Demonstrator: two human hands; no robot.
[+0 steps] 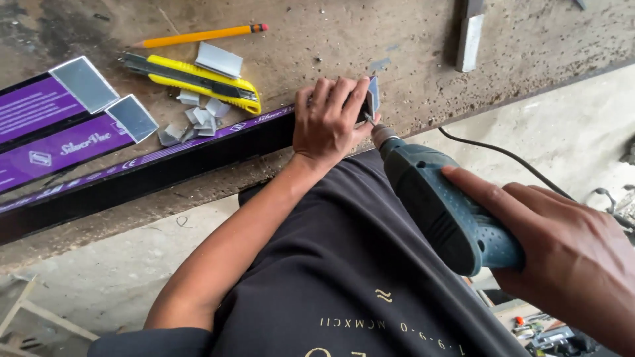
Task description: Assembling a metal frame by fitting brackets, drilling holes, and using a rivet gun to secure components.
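My left hand [329, 119] presses down on the end of a long black metal profile [152, 173] with a purple protective film, lying along the edge of a worn workbench [344, 39]. A small grey metal bracket [374, 98] stands at that end, against my fingers. My right hand [562, 248] grips a blue-green corded electric drill [440, 208]. Its bit tip [369, 119] touches the profile's end just below the bracket.
A yellow utility knife [198, 77], a yellow pencil [198, 35] and several small grey metal offcuts [195, 119] lie on the bench. More purple-filmed profiles [46, 125] are at the left. A metal bar [468, 39] lies at the back. The drill's cord [509, 158] trails right.
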